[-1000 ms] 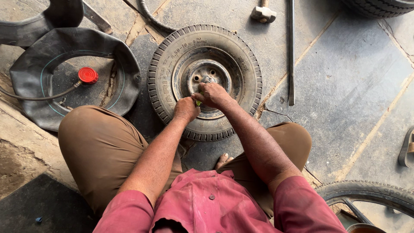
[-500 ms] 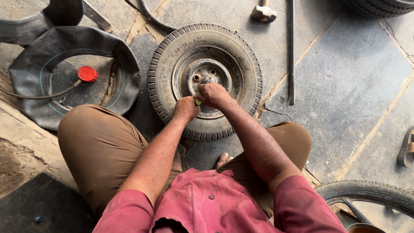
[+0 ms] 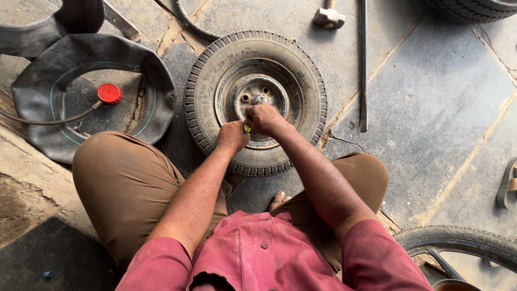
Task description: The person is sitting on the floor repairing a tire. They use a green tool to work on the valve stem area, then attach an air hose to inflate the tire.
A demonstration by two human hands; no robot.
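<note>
Grimy concrete floor (image 3: 431, 108), cracked and stained, spreads under a squatting person in a red shirt and brown trousers. Far to the left of the hands lies a slack black inner tube (image 3: 81, 64) with a hose ending at a red cap (image 3: 110, 93). Directly under both hands sits a small tyre (image 3: 256, 102) lying flat, its metal rim (image 3: 264, 97) facing up. The left hand (image 3: 233, 136) is curled shut at the rim's near edge, seemingly pinching something small and yellow-green, though what it is cannot be told. Touching it, the right hand (image 3: 265, 118) is closed too, fingers bunched over the same spot just below the hub holes. Doing this well probably means one hand steadying the piece while the other works in short, firm motions, wrists low against the rim. Beyond the right hand rest a hammer (image 3: 329, 16) and a long iron bar (image 3: 364, 64), well apart from the tyre.
</note>
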